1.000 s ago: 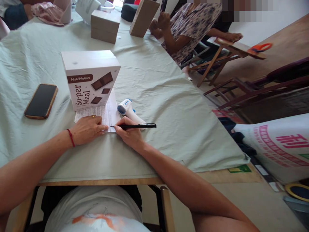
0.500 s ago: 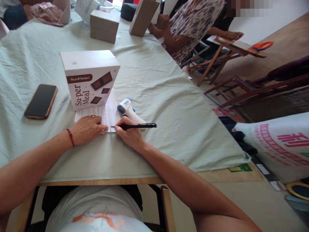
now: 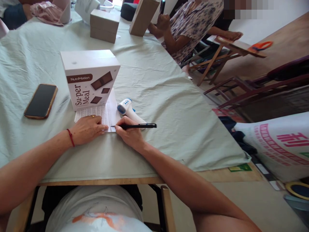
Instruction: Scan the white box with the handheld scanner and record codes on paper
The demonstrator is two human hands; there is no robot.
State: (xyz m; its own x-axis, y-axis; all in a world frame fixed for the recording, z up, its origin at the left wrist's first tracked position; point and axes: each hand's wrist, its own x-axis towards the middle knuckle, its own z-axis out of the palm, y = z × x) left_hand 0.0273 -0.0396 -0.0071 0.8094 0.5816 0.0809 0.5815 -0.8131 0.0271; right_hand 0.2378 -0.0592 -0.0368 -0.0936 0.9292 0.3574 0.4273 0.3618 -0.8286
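Note:
My right hand (image 3: 130, 133) is closed around a black pen (image 3: 141, 126), its tip at a sheet of paper (image 3: 111, 108) covered in rows of small writing. Flat on the lower part of that sheet lies my left hand (image 3: 87, 129), fingers stretched toward the pen tip. Standing on the paper's far part is a white "NutriMotion Su-per Meal" box (image 3: 90, 80), which hides some of the sheet. A white and blue infrared thermometer (image 3: 129, 109) rests just beyond my right hand, its handle partly covered by the hand and pen.
A smartphone (image 3: 41, 101) lies left of the box on the green tablecloth (image 3: 154, 90). Cardboard boxes (image 3: 105, 27) stand at the far side. Beyond the right edge sits a person in a patterned shirt (image 3: 190, 24), near a wooden stool (image 3: 238, 46) and a printed sack (image 3: 277, 145).
Almost nothing differs. Both hands, the pen, the paper and the box stay in the same places, apart from a very slight shift of the view.

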